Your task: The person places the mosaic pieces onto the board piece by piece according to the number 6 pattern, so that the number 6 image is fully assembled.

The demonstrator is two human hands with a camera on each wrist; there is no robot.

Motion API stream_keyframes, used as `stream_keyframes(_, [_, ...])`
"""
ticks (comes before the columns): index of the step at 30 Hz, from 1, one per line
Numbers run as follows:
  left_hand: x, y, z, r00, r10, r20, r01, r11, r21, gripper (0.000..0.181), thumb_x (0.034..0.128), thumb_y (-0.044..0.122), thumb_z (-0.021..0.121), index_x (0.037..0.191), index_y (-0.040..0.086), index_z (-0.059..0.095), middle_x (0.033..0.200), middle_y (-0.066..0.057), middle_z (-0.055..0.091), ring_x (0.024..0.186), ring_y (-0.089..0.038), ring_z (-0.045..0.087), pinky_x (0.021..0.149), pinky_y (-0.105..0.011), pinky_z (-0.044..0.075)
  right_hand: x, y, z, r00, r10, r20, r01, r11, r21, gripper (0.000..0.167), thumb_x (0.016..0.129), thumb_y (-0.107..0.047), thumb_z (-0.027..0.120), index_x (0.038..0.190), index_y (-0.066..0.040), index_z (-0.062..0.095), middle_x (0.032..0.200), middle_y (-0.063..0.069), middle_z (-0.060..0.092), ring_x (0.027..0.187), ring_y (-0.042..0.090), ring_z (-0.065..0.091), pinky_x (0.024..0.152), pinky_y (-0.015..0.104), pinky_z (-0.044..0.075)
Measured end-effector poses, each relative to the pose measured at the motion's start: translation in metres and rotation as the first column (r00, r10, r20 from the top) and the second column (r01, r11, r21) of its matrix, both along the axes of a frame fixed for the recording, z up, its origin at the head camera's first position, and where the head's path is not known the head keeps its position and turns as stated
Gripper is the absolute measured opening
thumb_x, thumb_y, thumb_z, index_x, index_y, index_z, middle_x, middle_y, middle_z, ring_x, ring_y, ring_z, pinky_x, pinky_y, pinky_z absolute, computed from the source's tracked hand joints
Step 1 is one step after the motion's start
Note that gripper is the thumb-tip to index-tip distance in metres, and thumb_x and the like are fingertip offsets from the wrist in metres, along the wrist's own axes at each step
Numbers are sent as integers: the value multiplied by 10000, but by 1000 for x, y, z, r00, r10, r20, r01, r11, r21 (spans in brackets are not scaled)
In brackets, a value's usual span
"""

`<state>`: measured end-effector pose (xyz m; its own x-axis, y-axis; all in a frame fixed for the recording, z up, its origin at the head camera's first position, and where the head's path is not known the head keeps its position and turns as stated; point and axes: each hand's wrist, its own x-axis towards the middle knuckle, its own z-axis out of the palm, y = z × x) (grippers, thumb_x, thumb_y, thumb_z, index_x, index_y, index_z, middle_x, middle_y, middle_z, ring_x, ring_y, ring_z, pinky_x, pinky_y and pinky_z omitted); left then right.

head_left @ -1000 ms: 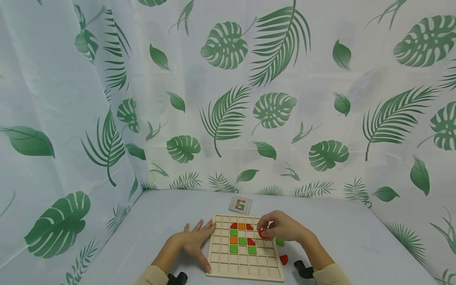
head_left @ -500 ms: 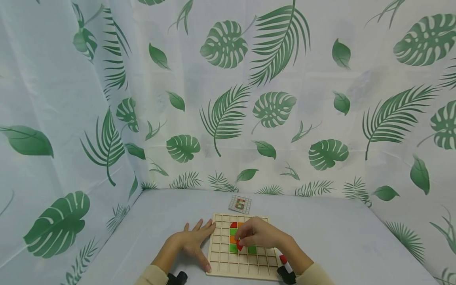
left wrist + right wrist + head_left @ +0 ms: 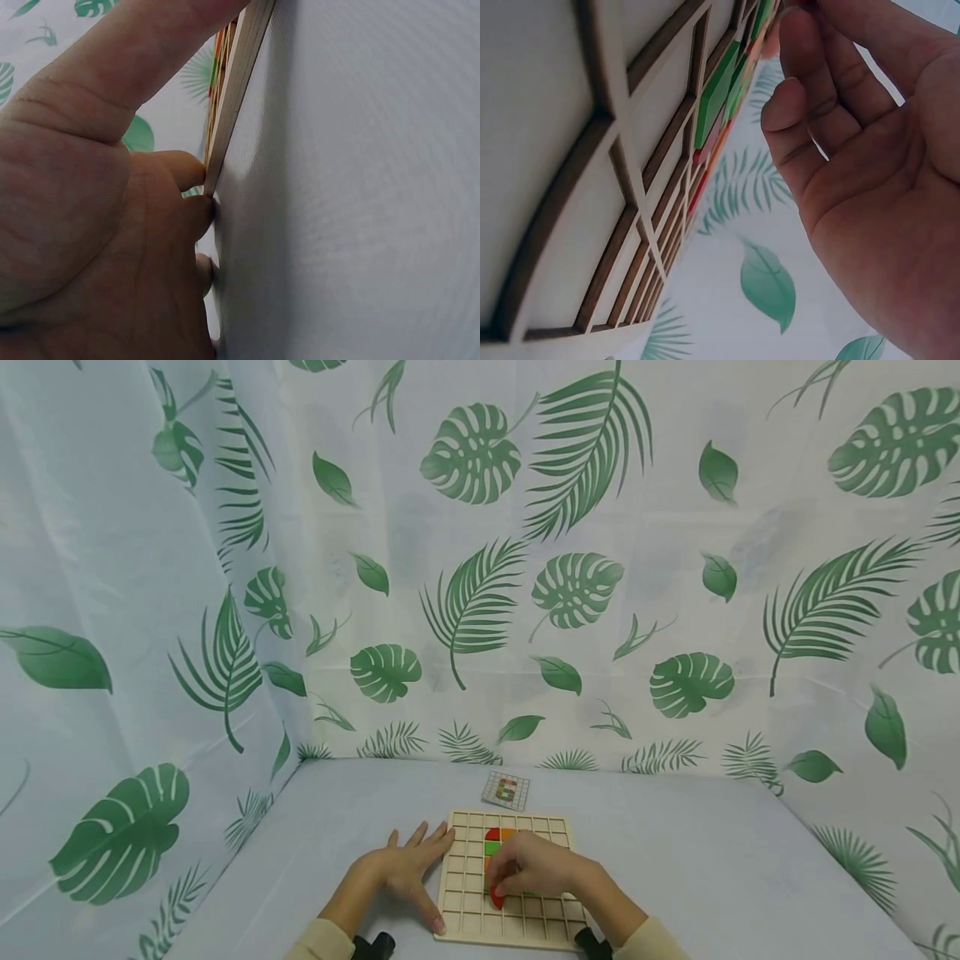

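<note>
A wooden grid board (image 3: 465, 914) lies on the pale table. My left hand (image 3: 405, 867), fingers spread, rests at its left edge with the thumb at the lower corner; the left wrist view shows that thumb (image 3: 97, 67) against the board's side. My right hand (image 3: 538, 864) is over the board's middle and pinches a red rounded piece (image 3: 497, 897) between thumb and fingers. Set in cells above it are a red rounded piece (image 3: 492, 834), an orange square (image 3: 507, 834) and a green square (image 3: 491, 848). Green pieces (image 3: 716, 97) show in the right wrist view; my right hand hides others.
Behind the board lies a small card (image 3: 506, 791) printed with a coloured grid pattern. A leaf-printed curtain (image 3: 480, 710) hangs at the back and sides. Black wrist gear (image 3: 375, 946) sits under each forearm.
My right hand has moved left from the board's right side to its middle, carrying the red piece, then slightly down and left. The right arm now covers the loose pieces. My left hand stays still.
</note>
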<state>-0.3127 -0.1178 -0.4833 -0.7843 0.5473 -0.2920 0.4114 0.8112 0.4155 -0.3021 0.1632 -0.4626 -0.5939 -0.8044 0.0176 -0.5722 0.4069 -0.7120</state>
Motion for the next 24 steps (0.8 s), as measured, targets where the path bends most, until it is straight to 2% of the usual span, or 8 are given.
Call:
stream_keyframes(5, [0,0,0,1000,0,-2,0,1000,-6,1360,647,615,928,1688,237,139,1776,-36,44,1631,-383,-9,1220,-761,-26,1,-4,1,999,1,-37,0,999,36,128,908,-43,774,1007,-110,820,958,-97,783,818,-44,677,753,180,583])
stream_keyframes(12, [1,1,2,1000,2,-9,-2,1000,-16,1351,652,611,928,1688,236,145,1776,-36,52,1632,-378,-2,1219,-764,-15,6,-9,5,988,11,-153,8,993,120,192,897,-60,791,1072,-134,822,1004,-116,784,790,-71,620,723,153,556])
stream_keyframes(16, [2,1,2,1000,5,-10,-5,1000,-15,1344,652,596,934,1686,241,154,1775,-32,60,1633,-373,6,1222,-760,-8,8,-11,7,982,5,-188,21,990,137,194,877,-63,812,1053,-142,828,973,-130,778,763,-76,598,700,145,545])
stream_keyframes(24, [3,2,4,1000,11,0,-11,1000,-11,1348,650,592,937,1687,241,150,1776,-34,52,1633,-373,-5,1219,-764,-17,10,-12,7,986,-5,-169,38,981,192,219,870,-89,822,1066,-185,839,953,-183,728,784,-67,571,717,151,533])
